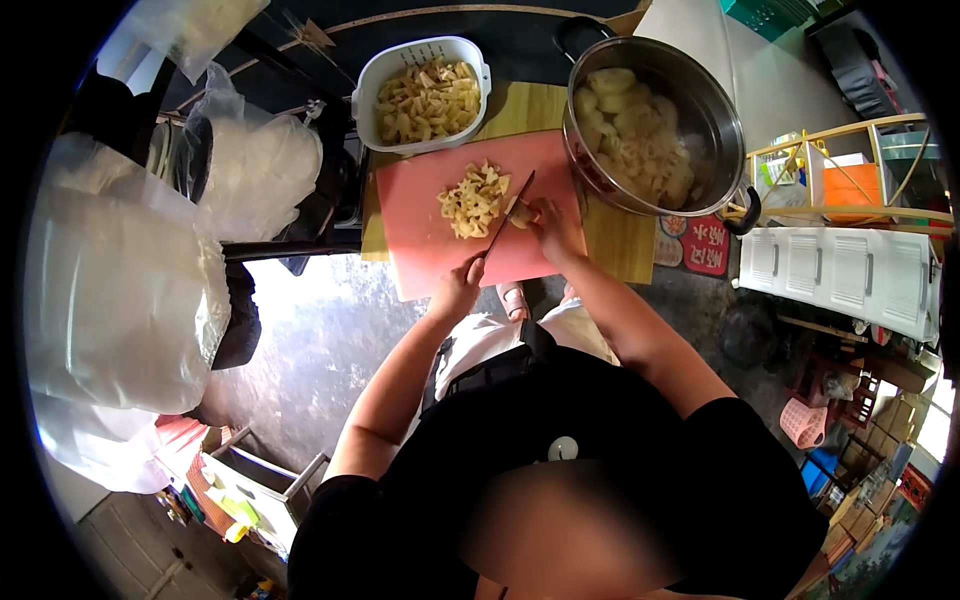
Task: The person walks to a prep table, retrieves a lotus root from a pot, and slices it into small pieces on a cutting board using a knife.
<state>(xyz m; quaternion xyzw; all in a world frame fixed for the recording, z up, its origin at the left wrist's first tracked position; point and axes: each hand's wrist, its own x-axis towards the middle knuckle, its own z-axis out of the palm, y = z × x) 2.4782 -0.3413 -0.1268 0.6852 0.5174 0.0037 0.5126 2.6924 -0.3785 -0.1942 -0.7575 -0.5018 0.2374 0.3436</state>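
Note:
My left hand [459, 286] is closed round the handle of a knife [508, 213], whose blade points up and to the right over a pink cutting board [420, 250]. Just right of the blade, the fingers of my right hand [553, 232] are closed on a pale food piece [521, 214] on the board. Left of the blade lies a heap of chopped pale pieces [474, 200]. A white basket [358, 108] of cut pieces stands behind the board. At the back right, a large metal pot [736, 135] holds larger pale pieces in liquid.
The board lies on a wooden surface [618, 240]. Plastic-covered items [130, 290] stand at the left. A white drawer unit [840, 280] and a shelf rack [910, 212] are at the right. The pot's handle [743, 212] juts out toward the front right.

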